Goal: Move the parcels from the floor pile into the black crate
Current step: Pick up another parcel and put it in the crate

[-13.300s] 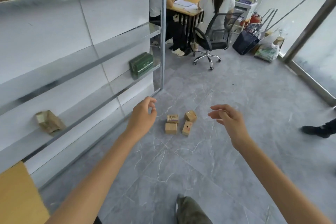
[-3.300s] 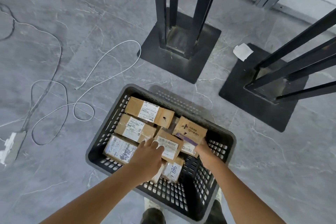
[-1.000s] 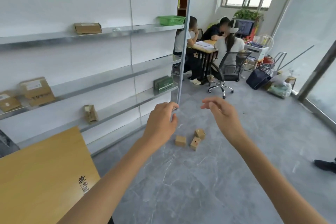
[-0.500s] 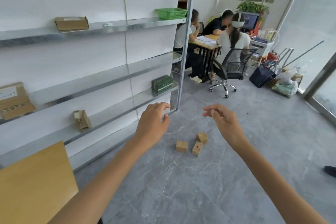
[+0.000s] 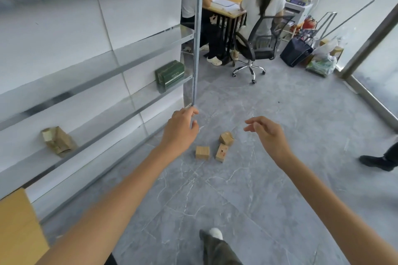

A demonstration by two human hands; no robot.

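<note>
Three small brown cardboard parcels lie together on the grey floor: one on the left [image 5: 202, 152], one with a red mark [image 5: 222, 152] and one tilted behind [image 5: 226, 138]. My left hand [image 5: 180, 129] hovers above and to the left of them, fingers loosely curled, holding nothing. My right hand [image 5: 266, 135] is stretched out to their right, fingers relaxed and empty. Both hands are well above the floor. The black crate is out of view.
A metal shelf unit [image 5: 92, 64] runs along the left with a green box [image 5: 170, 75] and a crumpled brown packet [image 5: 56, 140]. People sit at a desk behind an office chair [image 5: 256, 49]. A person's black shoe [image 5: 375, 162] is at the right. My foot [image 5: 215, 241] steps forward.
The view has tilted down and moved closer to the parcels. Both hands stay stretched out and empty, now nearer the pile.
</note>
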